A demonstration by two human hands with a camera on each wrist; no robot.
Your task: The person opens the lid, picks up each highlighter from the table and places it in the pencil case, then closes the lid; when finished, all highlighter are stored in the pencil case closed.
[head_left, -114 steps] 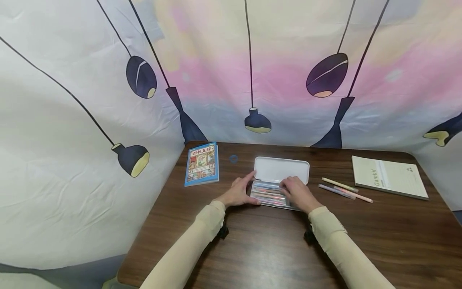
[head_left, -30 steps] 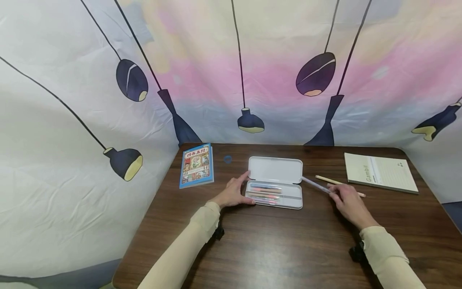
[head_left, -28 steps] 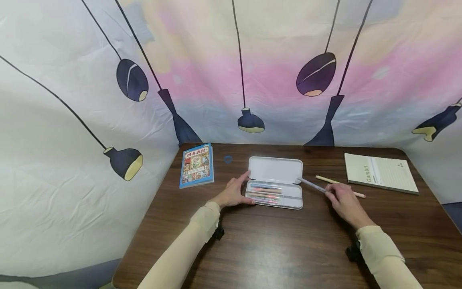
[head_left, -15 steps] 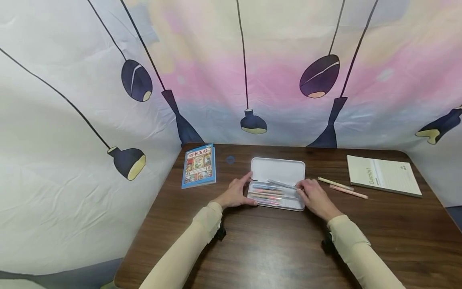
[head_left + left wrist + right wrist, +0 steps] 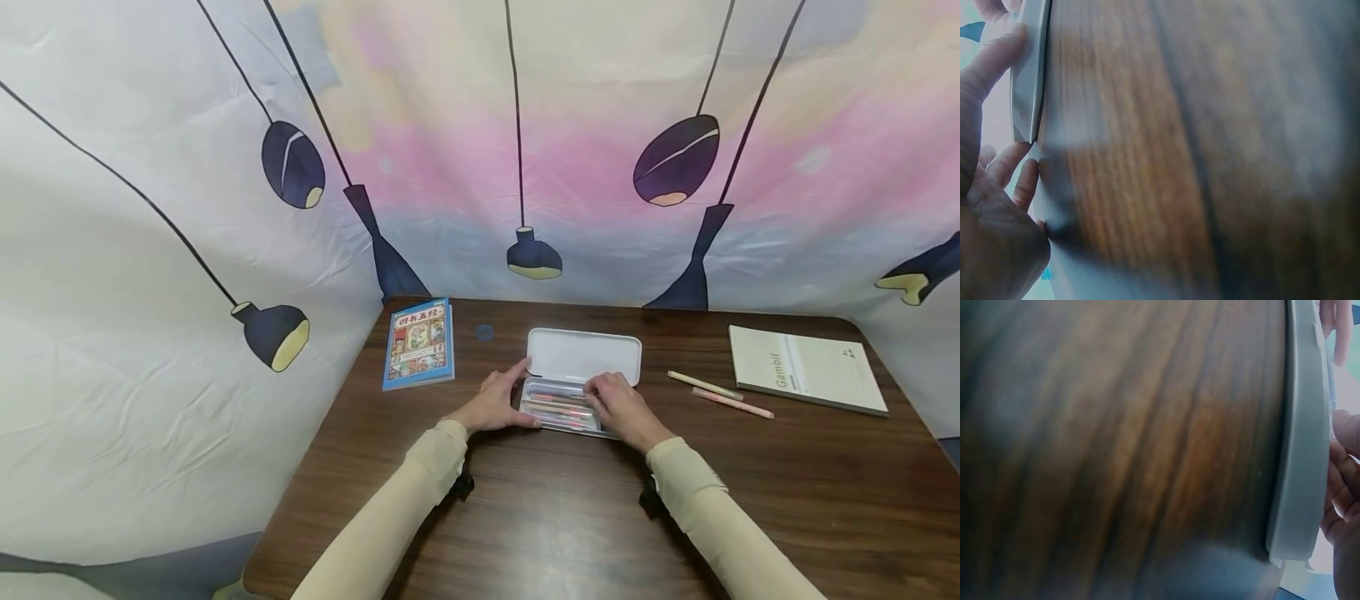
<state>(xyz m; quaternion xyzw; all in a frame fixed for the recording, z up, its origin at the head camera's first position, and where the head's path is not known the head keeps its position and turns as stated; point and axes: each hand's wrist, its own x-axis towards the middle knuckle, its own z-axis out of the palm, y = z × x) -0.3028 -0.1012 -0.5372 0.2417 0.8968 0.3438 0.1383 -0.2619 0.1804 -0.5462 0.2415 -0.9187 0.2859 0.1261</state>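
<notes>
A white pencil case (image 5: 583,354) lies open on the table, its lid folded back and several pens (image 5: 558,408) side by side in its left part. My left hand (image 5: 491,404) steadies the case's left end. Its thumb lies along the front edge and its index finger reaches the hinge corner; the left wrist view shows the thumb against the case's side (image 5: 1030,87). My right hand (image 5: 618,408) is over the right part of the case, fingers curled at the end of a greyish-lilac pen (image 5: 557,389) in the back row. The fingertips' contact is partly hidden.
Right of the case lie a yellow pen (image 5: 703,384) and a pink pen (image 5: 735,404). Beyond them is a cream notebook (image 5: 808,369). A blue comic-covered book (image 5: 420,346) and a small blue ring (image 5: 485,332) are at the back left. A printed cloth hangs behind the table.
The right hand has carried the lilac pen leftward from beside the pink and yellow pens into the case. The left hand has stayed at the case's left end.
</notes>
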